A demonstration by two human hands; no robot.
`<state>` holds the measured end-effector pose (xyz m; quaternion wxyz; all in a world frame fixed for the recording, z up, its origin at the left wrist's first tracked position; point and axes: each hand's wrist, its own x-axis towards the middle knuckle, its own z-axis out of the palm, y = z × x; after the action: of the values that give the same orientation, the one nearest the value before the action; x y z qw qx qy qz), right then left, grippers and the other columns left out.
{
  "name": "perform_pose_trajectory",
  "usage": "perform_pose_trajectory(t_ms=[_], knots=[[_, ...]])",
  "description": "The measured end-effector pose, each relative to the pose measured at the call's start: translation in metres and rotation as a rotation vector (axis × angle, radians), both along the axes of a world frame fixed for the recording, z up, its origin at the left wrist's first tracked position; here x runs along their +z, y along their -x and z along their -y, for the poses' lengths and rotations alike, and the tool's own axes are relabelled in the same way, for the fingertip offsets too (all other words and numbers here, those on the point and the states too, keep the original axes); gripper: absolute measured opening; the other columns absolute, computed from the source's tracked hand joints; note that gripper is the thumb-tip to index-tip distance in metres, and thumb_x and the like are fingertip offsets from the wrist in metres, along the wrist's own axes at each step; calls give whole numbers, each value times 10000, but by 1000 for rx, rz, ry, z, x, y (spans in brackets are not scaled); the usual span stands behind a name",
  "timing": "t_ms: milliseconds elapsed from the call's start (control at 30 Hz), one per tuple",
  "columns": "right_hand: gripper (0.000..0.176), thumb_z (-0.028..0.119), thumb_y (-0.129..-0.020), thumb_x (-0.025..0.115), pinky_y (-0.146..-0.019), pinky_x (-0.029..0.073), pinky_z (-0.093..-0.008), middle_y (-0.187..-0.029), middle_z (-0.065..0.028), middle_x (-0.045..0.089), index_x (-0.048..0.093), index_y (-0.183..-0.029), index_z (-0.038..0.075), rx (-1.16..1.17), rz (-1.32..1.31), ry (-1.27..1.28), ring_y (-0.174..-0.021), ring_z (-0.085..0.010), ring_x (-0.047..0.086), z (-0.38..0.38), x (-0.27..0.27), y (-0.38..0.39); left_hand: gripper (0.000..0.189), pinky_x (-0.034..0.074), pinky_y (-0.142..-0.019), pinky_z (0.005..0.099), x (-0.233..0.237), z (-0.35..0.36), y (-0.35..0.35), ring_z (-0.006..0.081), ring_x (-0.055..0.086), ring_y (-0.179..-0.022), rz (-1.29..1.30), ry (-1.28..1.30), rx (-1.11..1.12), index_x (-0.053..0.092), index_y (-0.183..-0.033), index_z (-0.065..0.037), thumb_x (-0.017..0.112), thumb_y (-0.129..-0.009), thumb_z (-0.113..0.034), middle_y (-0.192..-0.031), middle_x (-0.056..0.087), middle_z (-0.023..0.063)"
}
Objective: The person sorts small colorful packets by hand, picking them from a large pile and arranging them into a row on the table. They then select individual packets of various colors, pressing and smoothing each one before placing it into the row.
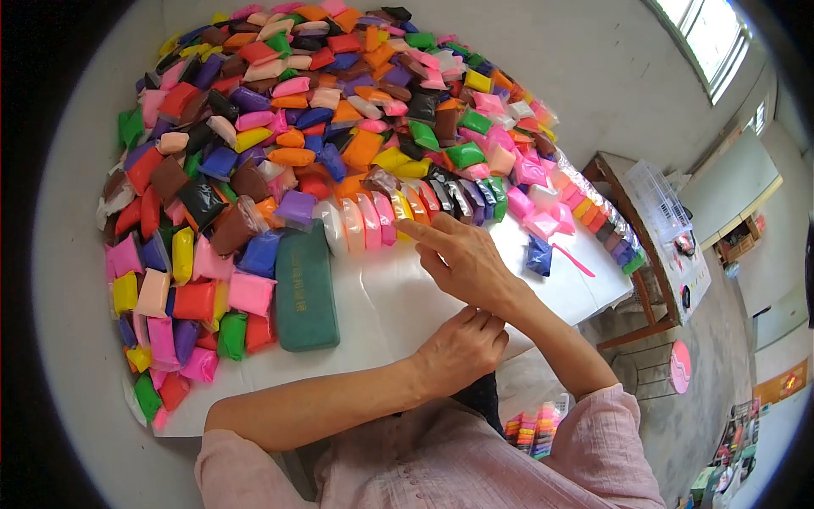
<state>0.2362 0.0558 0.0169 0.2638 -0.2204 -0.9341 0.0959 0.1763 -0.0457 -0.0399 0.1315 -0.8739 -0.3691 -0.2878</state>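
My right hand reaches over the white tabletop, index finger stretched out and its tip at a yellow packet. That packet stands in a row of upright soft packets in clear wrap, running from a white packet past pink, orange and black ones to a green packet. Close below my right wrist, my left hand is closed with its fingers curled under; anything inside is hidden. Left of the row lies a dark green case with gold lettering.
A large heap of coloured packets covers the table's back and left. Right of my hand lie a blue packet, a pink stick and another packet row. Beyond stand a wooden table with a clear plastic basket and a pink-topped stool.
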Motion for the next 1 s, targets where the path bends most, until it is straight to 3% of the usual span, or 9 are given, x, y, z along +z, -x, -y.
perform_pose_trajectory(t_ms=[1000], knots=[[448,46,-809,570,-568,470,-412,-826,-115,569,598,-1243,153,77,15,-75,-656,-294,596,-2,-4,9,211,441,-962,376,0,1,1,276,586,-995,-37,41,-1,624,-894,26,585,-745,-119,-954,607,149]])
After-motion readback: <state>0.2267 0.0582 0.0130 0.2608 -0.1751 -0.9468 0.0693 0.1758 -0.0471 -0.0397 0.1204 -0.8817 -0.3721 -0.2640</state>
